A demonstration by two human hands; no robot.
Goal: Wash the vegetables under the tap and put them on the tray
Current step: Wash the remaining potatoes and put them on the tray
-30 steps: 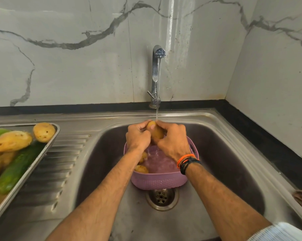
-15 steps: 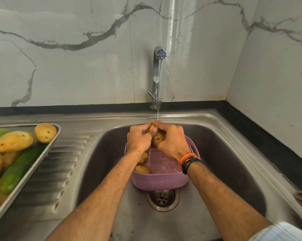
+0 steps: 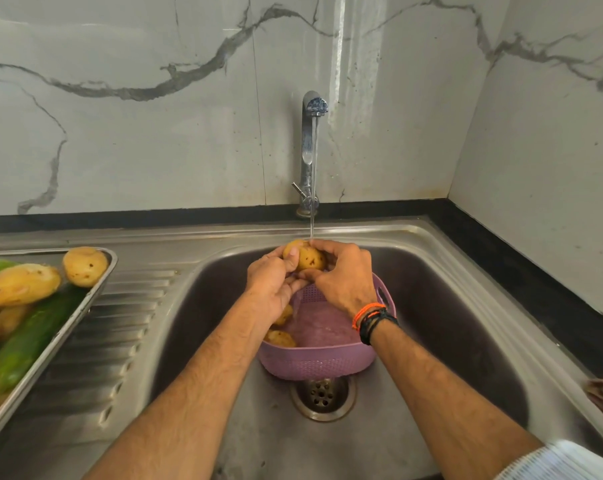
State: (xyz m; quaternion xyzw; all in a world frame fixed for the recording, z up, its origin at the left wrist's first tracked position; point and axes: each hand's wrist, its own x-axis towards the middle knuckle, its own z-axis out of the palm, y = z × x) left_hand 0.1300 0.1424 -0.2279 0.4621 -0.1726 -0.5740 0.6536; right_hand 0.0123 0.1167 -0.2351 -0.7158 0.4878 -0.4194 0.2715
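Marble wall tiles, white with grey veins, back a steel sink set into a corner. Over the middle of the basin both hands meet around one potato. The left hand cups it from the left and below, thumb pressed against its front. The right hand curls over it from the right, fingers wrapped across the top and thumb tucked beneath. A thin stream of water falls from the tap straight onto the top of the potato. Orange and black bands circle the right wrist.

Directly under the hands sits a purple basket in the basin, just behind the drain. Two more potatoes lie against its left side, partly hidden by the left forearm.

Out to the left, on the ribbed drainboard, rests a steel tray. It holds several potatoes and a cucumber lying lengthwise along the near rim; something pale green shows at the tray's far-left edge, too cropped to identify.
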